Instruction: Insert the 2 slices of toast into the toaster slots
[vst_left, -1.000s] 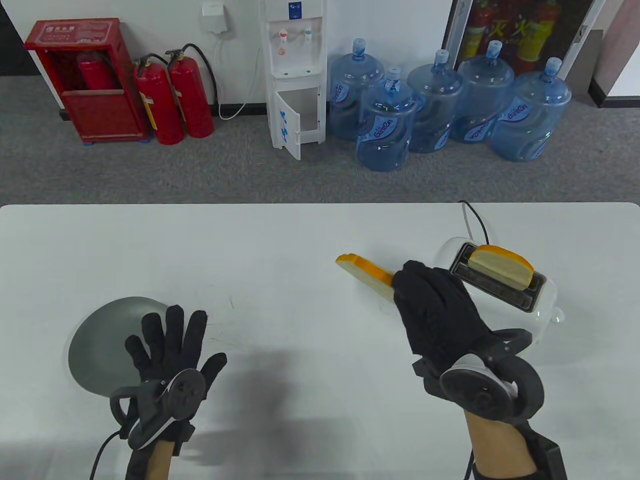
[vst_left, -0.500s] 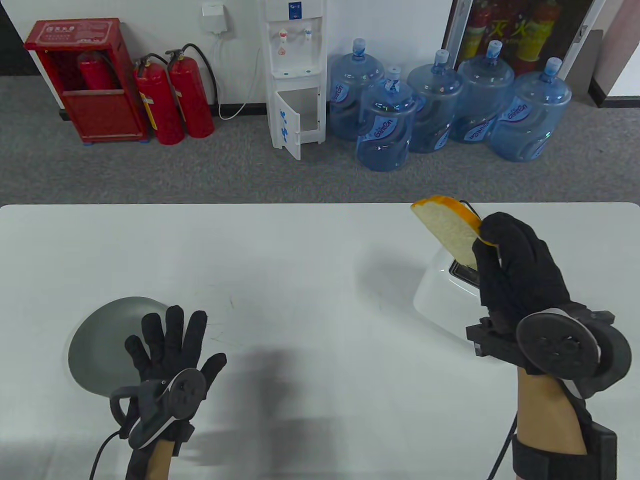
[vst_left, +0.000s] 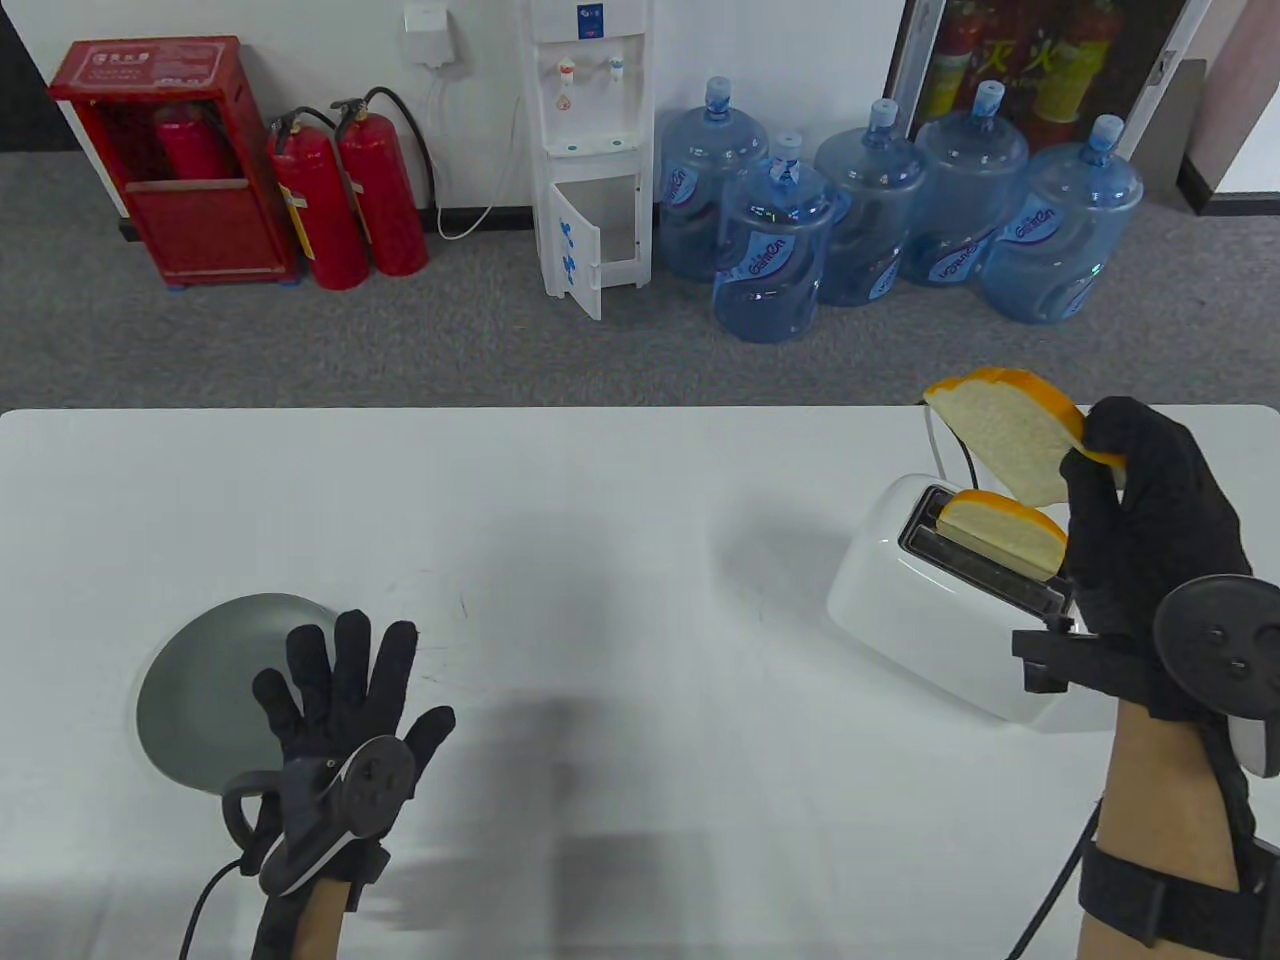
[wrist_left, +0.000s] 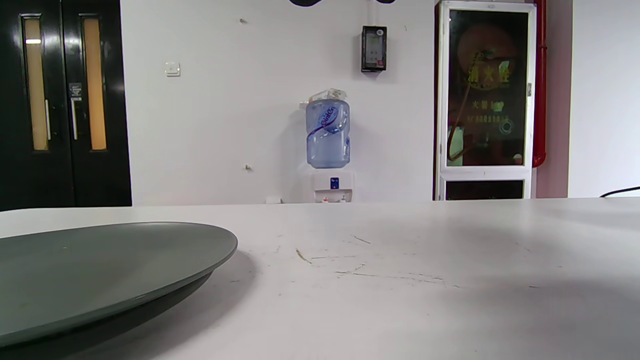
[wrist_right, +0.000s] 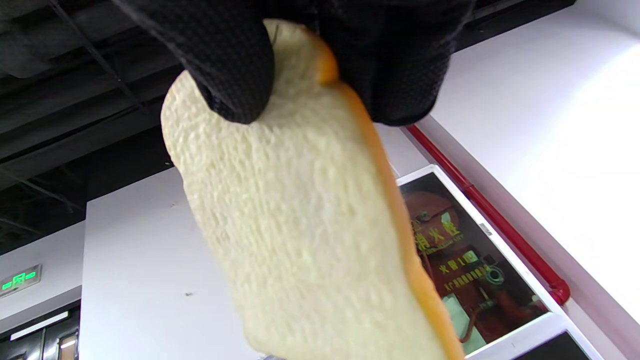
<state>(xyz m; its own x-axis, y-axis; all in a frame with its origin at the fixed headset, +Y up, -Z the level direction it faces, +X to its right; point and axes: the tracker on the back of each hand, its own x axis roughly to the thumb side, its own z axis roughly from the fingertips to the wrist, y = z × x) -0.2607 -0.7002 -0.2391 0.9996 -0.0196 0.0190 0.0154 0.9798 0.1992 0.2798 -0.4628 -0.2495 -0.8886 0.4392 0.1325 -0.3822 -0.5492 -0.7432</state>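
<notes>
The white table (vst_left: 600, 500) carries the white toaster (vst_left: 900, 590) at its right side, well apart from the grey plate (vst_left: 190, 680) at the near left. One slice of toast (vst_left: 1005, 530) already stands in the toaster's far slot, its top half showing; the near slot beside it looks empty. The right hand (vst_left: 1140, 520) holds the second slice (vst_left: 1010, 440) in the air just above the toaster, thumb and fingers pinching one crust end while the rest sticks out to the left. The left hand (vst_left: 340, 690) rests flat on the table, fingers spread, partly over the plate and holding nothing. The slice looks light, soft and a little springy, so a hard squeeze would likely dent it. Holding it at the crust edge, as here, seems sensible, since it leaves the free end clear to enter the slot first.
</notes>
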